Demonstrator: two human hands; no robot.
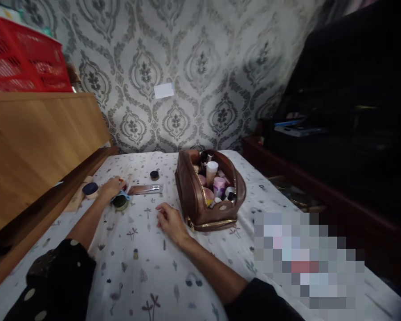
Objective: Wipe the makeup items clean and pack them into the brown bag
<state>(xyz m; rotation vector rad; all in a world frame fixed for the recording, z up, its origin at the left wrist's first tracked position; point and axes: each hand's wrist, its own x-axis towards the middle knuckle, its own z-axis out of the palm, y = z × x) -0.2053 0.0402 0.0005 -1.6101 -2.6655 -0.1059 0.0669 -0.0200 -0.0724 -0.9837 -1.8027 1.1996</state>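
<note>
One close head-worn view, forward and down over left hand (112, 188) and right hand (171, 223) toward patterned wall (203, 58).

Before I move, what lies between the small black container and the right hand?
The head view shows a slim packet lying between the right hand and the black container.

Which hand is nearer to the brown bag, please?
Right. The right hand is close by the bag, at its near left; the left hand is farther left.
</note>
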